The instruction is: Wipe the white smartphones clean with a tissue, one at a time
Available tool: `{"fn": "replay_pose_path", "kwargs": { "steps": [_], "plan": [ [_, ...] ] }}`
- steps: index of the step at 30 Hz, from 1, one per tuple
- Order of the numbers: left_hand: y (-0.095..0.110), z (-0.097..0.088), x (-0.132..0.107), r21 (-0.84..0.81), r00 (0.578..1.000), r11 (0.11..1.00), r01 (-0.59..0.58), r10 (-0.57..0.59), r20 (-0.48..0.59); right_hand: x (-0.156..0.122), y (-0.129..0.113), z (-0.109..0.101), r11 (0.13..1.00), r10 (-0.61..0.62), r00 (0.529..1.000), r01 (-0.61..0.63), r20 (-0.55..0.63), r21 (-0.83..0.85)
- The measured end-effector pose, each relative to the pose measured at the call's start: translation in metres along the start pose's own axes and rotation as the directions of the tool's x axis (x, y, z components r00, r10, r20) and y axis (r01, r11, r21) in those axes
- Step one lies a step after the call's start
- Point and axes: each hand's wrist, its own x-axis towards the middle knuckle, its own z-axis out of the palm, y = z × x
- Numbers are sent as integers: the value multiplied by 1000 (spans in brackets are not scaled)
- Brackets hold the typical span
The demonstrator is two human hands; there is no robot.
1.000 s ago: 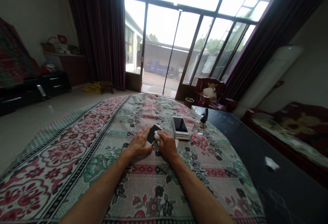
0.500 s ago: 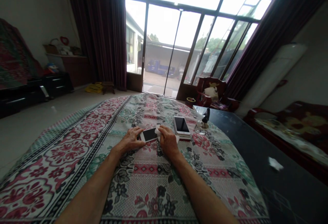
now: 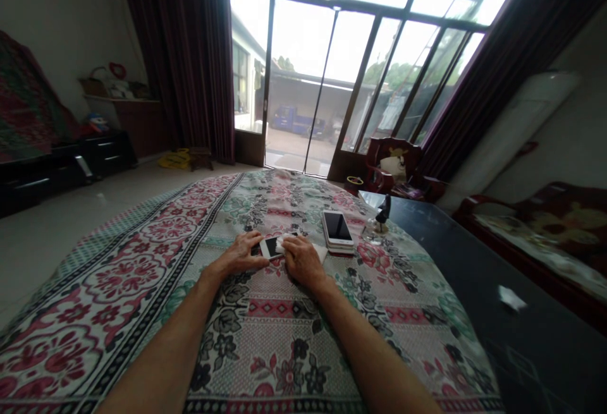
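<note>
A white smartphone (image 3: 269, 248) with a dark screen lies on the patterned tablecloth (image 3: 279, 338) between my hands. My left hand (image 3: 241, 252) grips its left end, thumb along the near edge and fingers at the far edge. Pinched in my right hand (image 3: 303, 258) is a white tissue (image 3: 282, 239), pressed on the phone's screen and covering part of it. The right end of the phone is partly hidden by that hand. Just right of my right hand sits a stack of phones (image 3: 338, 228), a white one on top with its dark screen up.
Behind the stack stands a small dark figure on a clear base (image 3: 382, 214). A dark table (image 3: 455, 256) adjoins on the right, with a crumpled white piece (image 3: 511, 298) on it. Wooden chairs, curtains and a glass door (image 3: 303, 98) lie beyond.
My right hand has slid left across the phone, bringing the tissue from its right end to the middle of the screen. My left hand keeps its hold.
</note>
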Motion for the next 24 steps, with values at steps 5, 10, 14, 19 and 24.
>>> {"fn": "replay_pose_path", "kwargs": {
  "steps": [5, 10, 14, 19, 24],
  "plan": [
    [-4, 4, 0, 10, 1000, 1000, 4, -4, -7, -4, -7, 3, 994, -76, 997, 76, 4, 73],
    [-3, 3, 0, 15, 998, 999, 46, -47, 30, -9, -6, 8, 984, -81, 997, 80, 0, 158],
    [-3, 2, -1, 12, 999, 999, 34, -34, 39, -9, -1, 7, 982, -16, 1000, 16, -5, 190],
    [-8, 5, 1, 22, 999, 1000, 21, -22, 44, -2, 11, 1, 982, 135, 945, -87, -297, 169],
    [-13, 7, 2, 7, 997, 999, 38, -39, 59, -2, 23, 2, 980, 197, 936, -187, -290, 62]
  ]
}}
